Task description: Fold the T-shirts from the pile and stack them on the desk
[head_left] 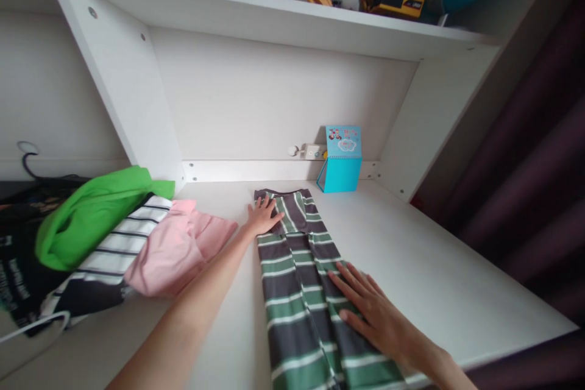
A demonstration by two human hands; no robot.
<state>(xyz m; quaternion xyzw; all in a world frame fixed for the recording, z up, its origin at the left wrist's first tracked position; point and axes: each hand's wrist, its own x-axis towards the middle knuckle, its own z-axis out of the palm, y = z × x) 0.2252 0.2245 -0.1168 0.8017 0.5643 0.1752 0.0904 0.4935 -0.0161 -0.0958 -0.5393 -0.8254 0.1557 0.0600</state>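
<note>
Two-handed smoothing, by the look of it, over a striped garment laid lengthwise on a white desk, with the near end running out of view. By the far left corner, a left hand, palm down with fingers spread, pinching nothing visible; across the right edge, a right hand, flat, with fingers slightly fanned and thumb set apart. Best to anchor lightly with the left and stroke with the right, pressing down rather than dragging, so as not to skew the stripes. Worth flattening the long centre line between the layers too, and evening both side edges. Thin, soft-looking cloth, probably quick to slip; dark grey and green bands with narrow white lines, folded into a long strip. Off to the left, crumpled pink cloth, bunched green cloth and black-lined white cloth between. Farther back, a stiff, tent-shaped blue calendar
</note>
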